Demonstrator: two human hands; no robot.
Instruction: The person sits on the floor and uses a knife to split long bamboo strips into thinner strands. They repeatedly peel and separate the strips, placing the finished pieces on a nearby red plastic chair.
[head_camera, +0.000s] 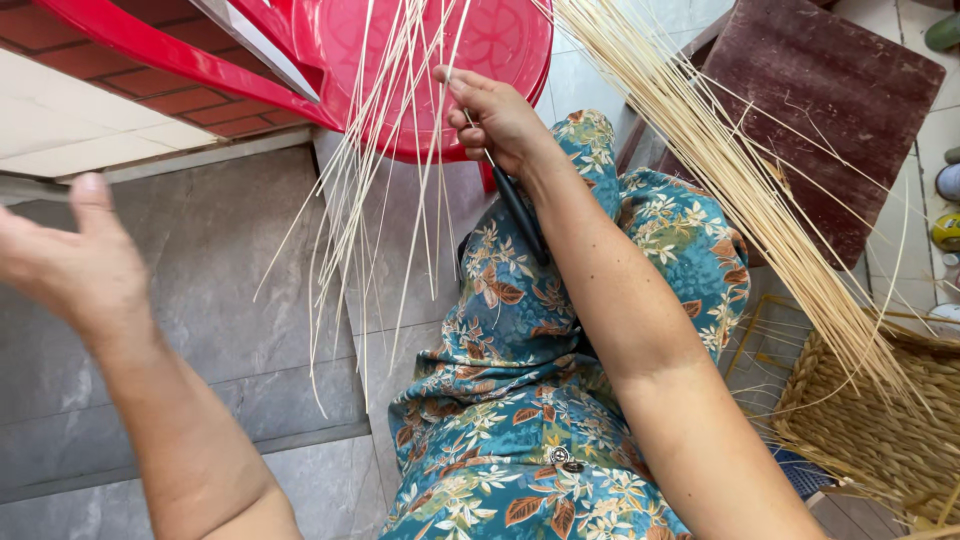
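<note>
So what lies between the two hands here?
In the head view, a fan of thin pale reed strands hangs between the left hand and right hand, over grey floor tiles.

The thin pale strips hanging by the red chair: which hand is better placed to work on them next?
Probably the right hand: it is already at the thin pale strips, gripping a dark-handled tool. The left hand is open and apart from them.

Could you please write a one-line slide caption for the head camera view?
Right hand grips a dark-handled tool among pale reed strands near a red plastic chair; left hand open.
</note>
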